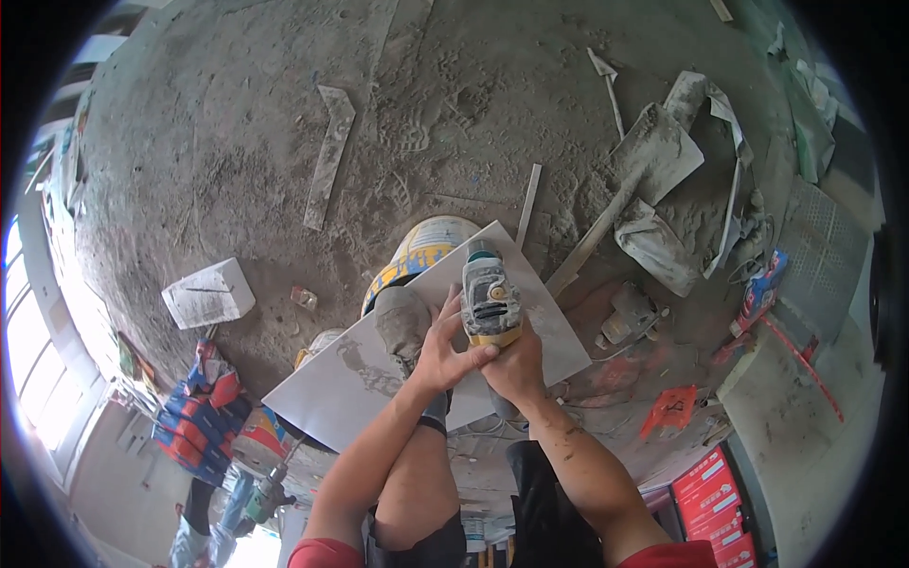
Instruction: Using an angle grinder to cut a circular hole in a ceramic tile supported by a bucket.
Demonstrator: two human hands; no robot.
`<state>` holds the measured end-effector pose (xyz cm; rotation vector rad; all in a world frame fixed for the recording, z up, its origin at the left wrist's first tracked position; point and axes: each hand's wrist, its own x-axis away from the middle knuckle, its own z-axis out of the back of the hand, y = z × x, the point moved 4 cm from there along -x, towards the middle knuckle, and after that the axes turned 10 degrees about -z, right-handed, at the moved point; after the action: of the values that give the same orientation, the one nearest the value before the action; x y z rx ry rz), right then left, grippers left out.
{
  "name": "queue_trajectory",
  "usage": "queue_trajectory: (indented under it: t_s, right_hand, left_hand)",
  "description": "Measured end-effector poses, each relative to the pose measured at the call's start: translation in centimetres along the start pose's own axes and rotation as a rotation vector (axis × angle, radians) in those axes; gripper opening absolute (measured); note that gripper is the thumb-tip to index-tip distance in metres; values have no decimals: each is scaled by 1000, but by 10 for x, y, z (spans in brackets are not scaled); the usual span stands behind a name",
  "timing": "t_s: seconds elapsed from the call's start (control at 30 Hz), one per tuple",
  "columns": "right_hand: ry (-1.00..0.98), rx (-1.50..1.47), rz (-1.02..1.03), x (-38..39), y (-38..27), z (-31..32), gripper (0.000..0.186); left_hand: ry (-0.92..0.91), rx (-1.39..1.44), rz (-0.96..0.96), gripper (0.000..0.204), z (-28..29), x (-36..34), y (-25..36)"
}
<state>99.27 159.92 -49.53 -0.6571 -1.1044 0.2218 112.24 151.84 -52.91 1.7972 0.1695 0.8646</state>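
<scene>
Both hands are on a dusty grey power tool with a yellow band and a greenish front end; I cannot make out its exact kind. My right hand wraps the rear of the tool from the right. Against its left side, my left hand grips with the thumb across the yellow band. Under the tool is a large white tile with grey smears, laid over a yellow and white bucket. My dusty shoe presses on the tile, left of the tool. The tool's underside is hidden.
A white box-like block lies at the left. At the right are a dirt-caked shovel, a crumpled bag, another dusty power tool and an orange-red packet. Red boxes stand near the lower right; a drill is lower left.
</scene>
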Motion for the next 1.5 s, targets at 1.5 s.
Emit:
queue_trajectory:
  t_s: [1.5]
  right_hand:
    - [14, -39, 36, 15, 1, -5, 57]
  left_hand:
    - [9, -99, -43, 84, -2, 15, 4]
